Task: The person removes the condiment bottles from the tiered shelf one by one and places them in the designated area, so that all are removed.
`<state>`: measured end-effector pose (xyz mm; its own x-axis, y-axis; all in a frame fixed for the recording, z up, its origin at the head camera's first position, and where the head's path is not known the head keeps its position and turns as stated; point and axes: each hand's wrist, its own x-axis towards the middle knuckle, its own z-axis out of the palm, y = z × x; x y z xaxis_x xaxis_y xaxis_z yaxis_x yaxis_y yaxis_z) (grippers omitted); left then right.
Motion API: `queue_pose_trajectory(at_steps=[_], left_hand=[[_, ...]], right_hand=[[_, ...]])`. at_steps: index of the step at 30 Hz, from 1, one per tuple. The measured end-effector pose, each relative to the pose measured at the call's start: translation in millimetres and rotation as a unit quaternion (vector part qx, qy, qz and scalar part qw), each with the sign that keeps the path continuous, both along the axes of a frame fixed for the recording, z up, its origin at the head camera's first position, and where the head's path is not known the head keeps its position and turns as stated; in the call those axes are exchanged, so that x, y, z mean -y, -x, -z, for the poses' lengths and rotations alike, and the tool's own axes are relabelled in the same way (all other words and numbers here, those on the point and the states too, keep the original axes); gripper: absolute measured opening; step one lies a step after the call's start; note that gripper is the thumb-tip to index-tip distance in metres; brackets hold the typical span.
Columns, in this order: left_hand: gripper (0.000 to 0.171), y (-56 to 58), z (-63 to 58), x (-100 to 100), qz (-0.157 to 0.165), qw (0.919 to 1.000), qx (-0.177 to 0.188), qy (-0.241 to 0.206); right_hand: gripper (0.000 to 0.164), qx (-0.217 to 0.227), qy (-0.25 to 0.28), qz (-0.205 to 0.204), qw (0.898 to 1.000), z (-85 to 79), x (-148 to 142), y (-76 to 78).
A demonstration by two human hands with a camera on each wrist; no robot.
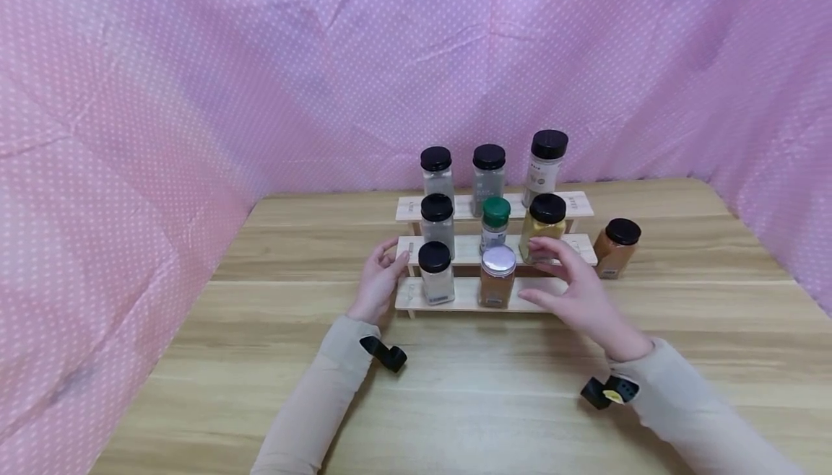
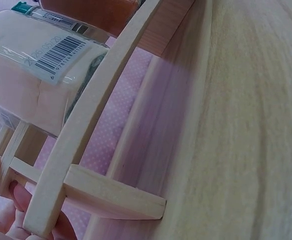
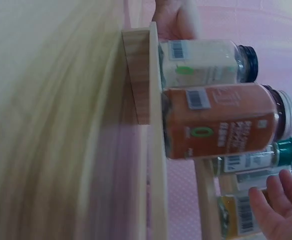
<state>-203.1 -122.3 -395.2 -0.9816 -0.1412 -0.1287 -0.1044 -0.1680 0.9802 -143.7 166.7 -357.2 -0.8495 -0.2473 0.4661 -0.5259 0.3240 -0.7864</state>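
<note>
three tiers: together they make up the wooden rack (image 1: 468, 247), which stands on the desk (image 1: 481, 403).
top tier: three black-lidded jars (image 1: 487, 184) stand in a row.
middle tier: a black-lidded clear jar (image 1: 439, 235) at left, a green-lidded bottle (image 1: 493, 234) between, the yellow jar (image 1: 538, 232) at right, all upright.
bottom tier: a pale-filled jar (image 1: 438, 285) at left, a silver-lidded jar (image 1: 496, 291) with reddish contents near the middle.
orange jar (image 1: 613, 256): on the desk, just beside the rack's right end; whether it touches, i cannot tell.
left hand (image 1: 378, 284): its grip is closed on the rack's left end, fingers curled round the wood.
right hand (image 1: 578, 294): its grip is loose and holds nothing, fingers spread at the yellow jar; whether they touch the glass, i cannot tell.
work at the rack: seems to be setting jars out on the tiers, one hand bracing, the other at the yellow jar.
move to the orange jar: probably called for next, bringing the right hand out without knocking the silver-lidded jar.
</note>
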Motion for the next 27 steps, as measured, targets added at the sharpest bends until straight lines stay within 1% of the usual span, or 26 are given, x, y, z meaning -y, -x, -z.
queue_pose_trajectory(at_steps=[5,10,15,21,27], left_hand=[[0.044,-0.3,-0.3,0.5,-0.002,1.0000,-0.005,-0.001],[0.043,-1.8,-0.4,1.1,-0.003,1.0000,-0.004,0.001],[0.043,-2.2,-0.2,0.3,-0.004,1.0000,-0.004,0.000],[0.043,-0.7,0.6,-0.6,-0.002,1.0000,-0.008,-0.004],[0.042,-1.5,1.5,-0.3,-0.002,1.0000,-0.003,-0.005]], right_hand=[[0.072,0.023,-0.019,-0.013,0.999,8.1,7.9,0.6],[0.075,0.055,-0.053,-0.005,0.997,13.5,15.2,-1.7],[0.076,0.071,-0.061,0.005,0.996,18.6,23.3,-1.0],[0.070,0.088,-0.052,0.036,0.994,23.2,28.8,2.4],[0.061,0.108,-0.007,0.051,0.993,27.0,32.8,3.5]])
